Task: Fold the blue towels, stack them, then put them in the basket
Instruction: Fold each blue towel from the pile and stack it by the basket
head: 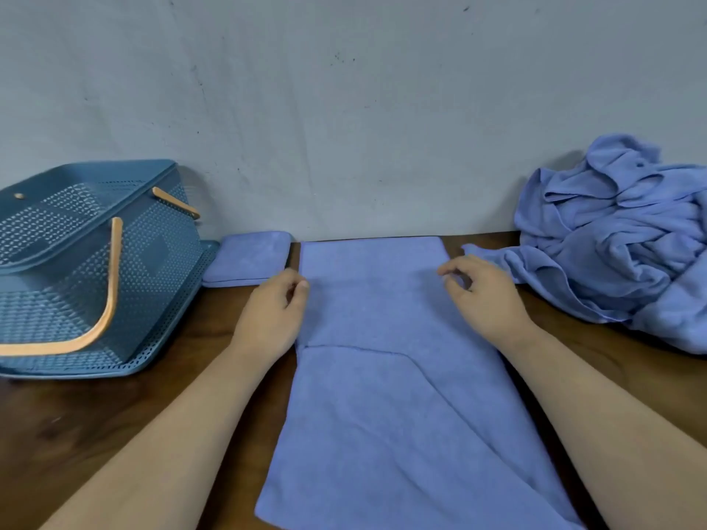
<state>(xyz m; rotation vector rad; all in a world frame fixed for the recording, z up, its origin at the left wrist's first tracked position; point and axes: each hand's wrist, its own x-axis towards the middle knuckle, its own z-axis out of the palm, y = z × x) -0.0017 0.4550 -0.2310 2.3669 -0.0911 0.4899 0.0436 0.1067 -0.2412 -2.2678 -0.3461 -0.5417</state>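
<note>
A blue towel [386,376] lies flat and lengthwise on the dark wooden table, folded into a long strip that reaches from the wall to the near edge. My left hand [273,311] rests at the strip's left edge with thumb and fingers curled together at the cloth. My right hand [478,292] hovers at the right edge near the far corner, its fingers loosely curled. A small folded blue towel [248,260] lies against the wall to the left. The blue perforated basket [153,262] with orange handles stands at far left.
A heap of crumpled blue towels [619,239] fills the right side against the grey wall. Bare table wood [95,434] shows at the near left, between the basket and my left forearm.
</note>
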